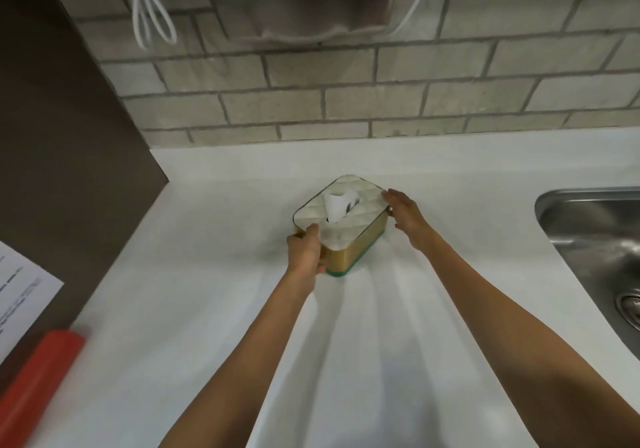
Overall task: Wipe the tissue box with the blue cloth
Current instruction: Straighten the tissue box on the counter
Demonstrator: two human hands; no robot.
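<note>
The tissue box (349,226) stands on the white counter (214,274), turned at an angle. It has a quilted white lid, gold sides, a green base and a white tissue poking up from the slot. My left hand (304,250) grips its near left corner, thumb on the lid. At the box's far right corner, my right hand (407,217) rests with its fingers spread and touching the lid's edge. No blue cloth is in view.
A steel sink (595,239) is set into the counter at the right. A red cylinder (38,378) lies at the counter's left edge beside a printed paper (17,295). A dark cabinet side stands left, a brick-tile wall behind.
</note>
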